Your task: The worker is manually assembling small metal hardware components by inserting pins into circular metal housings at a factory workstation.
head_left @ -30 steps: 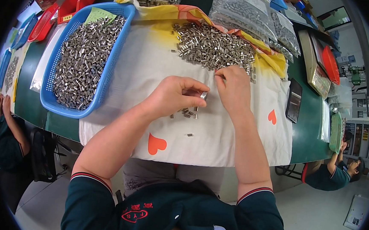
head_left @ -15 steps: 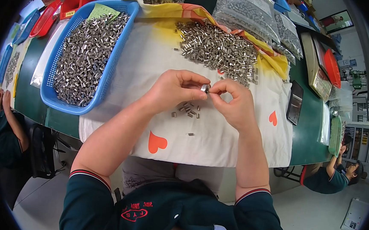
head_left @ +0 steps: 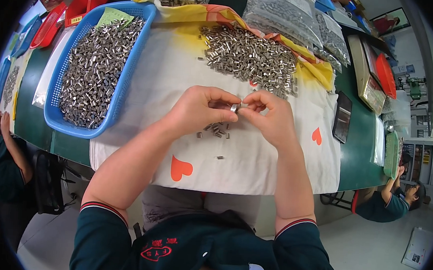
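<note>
Over the middle of the white cloth [head_left: 254,173], my left hand [head_left: 197,107] is closed, with thumb and forefinger pinching a small shiny ring-like metal piece [head_left: 235,107]. Thumb and forefinger of my right hand [head_left: 272,118] meet right beside it, closed on a tiny metal part that is mostly hidden by the fingertips. Several short metal cylinders [head_left: 218,130] lie below my left hand. One lone cylinder [head_left: 220,158] rests nearer to me. A large pile of such cylinders [head_left: 249,57] spreads beyond both hands.
A blue basket [head_left: 96,130] full of cylinders stands on the left. Plastic bags of metal parts [head_left: 285,17] line the back. A phone [head_left: 342,117] lies on the right, near a red tray [head_left: 386,75]. Co-workers sit at the far left [head_left: 11,161] and far right [head_left: 385,204].
The view has shifted slightly. Both hands stay together at the ring-like piece, which has turned a little between the fingers. The cylinders on the cloth lie as before.
</note>
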A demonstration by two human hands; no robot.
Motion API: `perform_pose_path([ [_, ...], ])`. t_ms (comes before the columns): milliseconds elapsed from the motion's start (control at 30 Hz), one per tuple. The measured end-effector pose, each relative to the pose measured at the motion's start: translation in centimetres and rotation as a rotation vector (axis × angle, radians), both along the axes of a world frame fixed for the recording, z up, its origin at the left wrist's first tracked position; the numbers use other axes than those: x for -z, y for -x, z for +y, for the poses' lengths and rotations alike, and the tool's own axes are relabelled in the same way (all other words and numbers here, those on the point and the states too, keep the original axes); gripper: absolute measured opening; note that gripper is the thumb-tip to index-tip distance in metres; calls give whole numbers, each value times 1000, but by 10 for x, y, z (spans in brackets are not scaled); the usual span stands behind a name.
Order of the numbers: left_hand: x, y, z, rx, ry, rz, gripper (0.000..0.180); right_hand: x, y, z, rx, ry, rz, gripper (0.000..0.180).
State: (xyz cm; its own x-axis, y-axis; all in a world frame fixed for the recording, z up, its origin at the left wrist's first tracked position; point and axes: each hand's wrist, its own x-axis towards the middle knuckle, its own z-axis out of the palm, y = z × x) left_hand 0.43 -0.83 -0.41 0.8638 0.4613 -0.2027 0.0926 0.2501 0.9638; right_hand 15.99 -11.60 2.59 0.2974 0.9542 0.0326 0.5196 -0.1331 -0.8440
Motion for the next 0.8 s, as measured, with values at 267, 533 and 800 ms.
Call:
perform_pose_path([
  [267, 0, -3, -3, 16, -10, 15, 30, 21, -20, 10, 264, -28, -474, 8],
  [533, -1, -1, 1, -12, -46, 41, 30, 15, -4, 8, 151, -13, -276, 8],
  [800, 0, -5, 4, -59, 10, -52, 30, 2, 6, 3, -25, -135, 42, 10],
])
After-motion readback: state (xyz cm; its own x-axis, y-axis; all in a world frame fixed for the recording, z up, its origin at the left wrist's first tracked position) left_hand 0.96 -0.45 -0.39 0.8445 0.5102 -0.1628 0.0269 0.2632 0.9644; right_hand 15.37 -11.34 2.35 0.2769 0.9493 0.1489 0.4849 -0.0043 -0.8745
